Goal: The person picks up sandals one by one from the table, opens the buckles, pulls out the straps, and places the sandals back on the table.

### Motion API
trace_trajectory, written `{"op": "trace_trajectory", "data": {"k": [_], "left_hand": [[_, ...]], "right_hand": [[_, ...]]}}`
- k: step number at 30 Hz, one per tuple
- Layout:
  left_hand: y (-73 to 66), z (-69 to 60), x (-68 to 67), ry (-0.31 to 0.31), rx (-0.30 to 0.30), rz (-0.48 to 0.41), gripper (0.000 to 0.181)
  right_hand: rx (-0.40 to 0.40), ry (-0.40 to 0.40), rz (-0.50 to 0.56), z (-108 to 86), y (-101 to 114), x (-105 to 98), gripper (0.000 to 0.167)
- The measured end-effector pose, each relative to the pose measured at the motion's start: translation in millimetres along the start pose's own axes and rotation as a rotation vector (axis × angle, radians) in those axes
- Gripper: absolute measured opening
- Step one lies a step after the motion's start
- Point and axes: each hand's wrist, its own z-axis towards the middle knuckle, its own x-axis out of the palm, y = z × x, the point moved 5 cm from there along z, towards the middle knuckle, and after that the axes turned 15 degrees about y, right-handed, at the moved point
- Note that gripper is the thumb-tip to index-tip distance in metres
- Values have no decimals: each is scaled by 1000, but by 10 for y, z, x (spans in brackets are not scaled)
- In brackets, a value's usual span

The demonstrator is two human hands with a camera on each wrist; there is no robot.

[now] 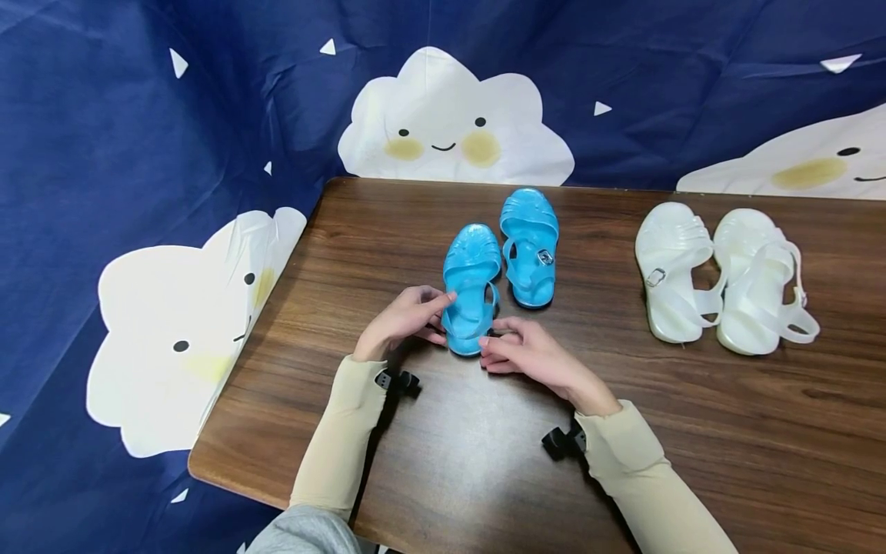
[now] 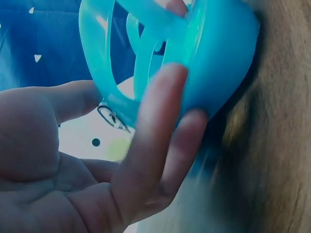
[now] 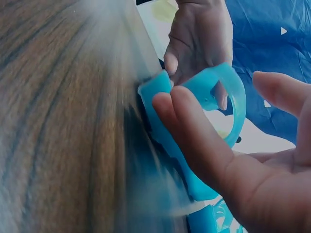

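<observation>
A pale blue jelly sandal (image 1: 472, 258) lies on the table, toe pointing away, between my two hands. My left hand (image 1: 408, 314) holds its left side near the heel; the thumb is by the buckled strap (image 2: 114, 116) and the fingers are against the sole's edge. On the other side of the heel, my right hand (image 1: 529, 350) touches the sole with extended fingers (image 3: 194, 131), its thumb standing apart from the strap. A matching blue sandal (image 1: 529, 215) with a silver buckle sits just behind and to the right, untouched.
Two whitish translucent sandals (image 1: 671, 231) stand side by side on the right of the brown wooden table (image 1: 692, 438). A dark blue cloth (image 1: 242, 92) with smiling clouds hangs along the table's back and left edges.
</observation>
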Motion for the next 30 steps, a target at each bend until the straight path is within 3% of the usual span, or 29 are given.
{"op": "trace_trajectory", "data": {"k": [6,12,20,30], "left_hand": [[-40,25,-5,-64,72,38,51],[-87,24,-38,-163,145,59,43],[-127,13,-17,-220,138,166,50],[-112,47,-16,-233,144,112,55]], "right_hand": [[-40,-20,11,8,5,-11,63],[-77,-32,-48,45,5,9,63],[-93,-56,-144,62,18,56,60],[-99,-49,-191,61,15,59,64]]}}
